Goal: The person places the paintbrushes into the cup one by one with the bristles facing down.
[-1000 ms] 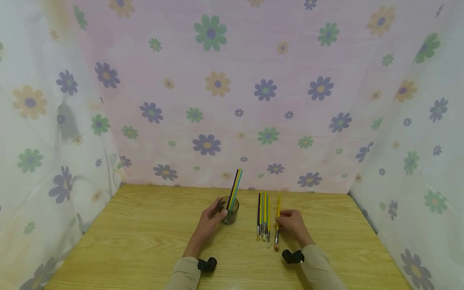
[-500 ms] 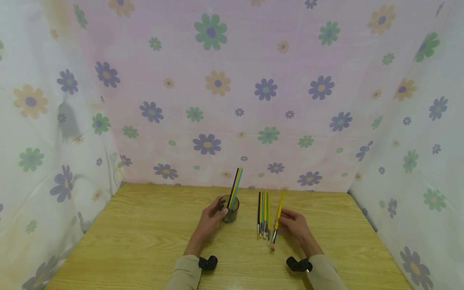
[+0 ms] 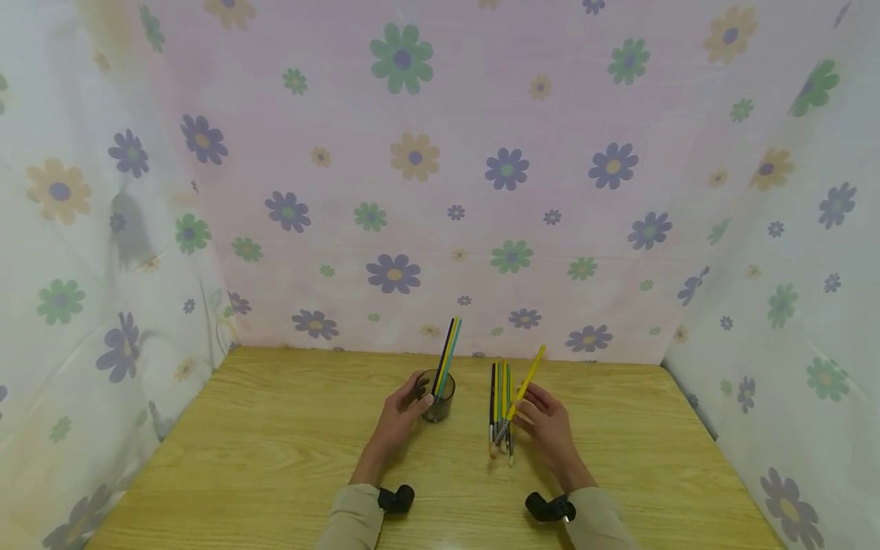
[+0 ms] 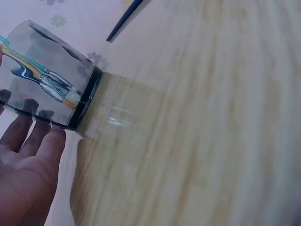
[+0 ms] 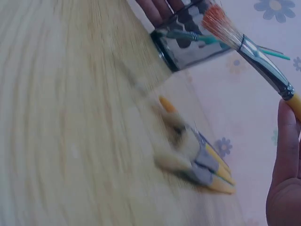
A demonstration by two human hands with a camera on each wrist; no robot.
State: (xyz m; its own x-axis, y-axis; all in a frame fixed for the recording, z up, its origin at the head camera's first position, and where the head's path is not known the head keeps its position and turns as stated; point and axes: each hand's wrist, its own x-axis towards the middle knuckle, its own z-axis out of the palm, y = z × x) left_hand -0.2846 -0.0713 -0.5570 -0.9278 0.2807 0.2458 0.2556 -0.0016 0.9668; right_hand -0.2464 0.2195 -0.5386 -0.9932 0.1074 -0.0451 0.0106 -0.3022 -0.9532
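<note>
My left hand (image 3: 400, 416) holds a smoky see-through cup (image 3: 440, 410) upright on the table, thumb on the near side and fingers along its left. Three thin paintbrushes (image 3: 447, 355), dark, yellow and teal, lean inside with their bristles down, as the left wrist view shows at the brush tips (image 4: 66, 94). My right hand (image 3: 550, 429) pinches a thicker yellow paintbrush (image 3: 531, 376) by its handle, tilted, with reddish-brown bristles (image 5: 218, 21) pointing down and left. In the head view that brush crosses over a row of several paintbrushes (image 3: 498, 393) lying side by side.
The wood-grain table (image 3: 275, 443) reaches back to a flower-printed cloth (image 3: 330, 290), with similar cloth at both sides. A black wrist camera (image 3: 396, 499) is strapped to the left wrist and another camera (image 3: 548, 507) to the right.
My right hand has lifted the thick yellow paintbrush and brought it left over the row, its bristle end swinging left. The left hand and cup have stayed put.
</note>
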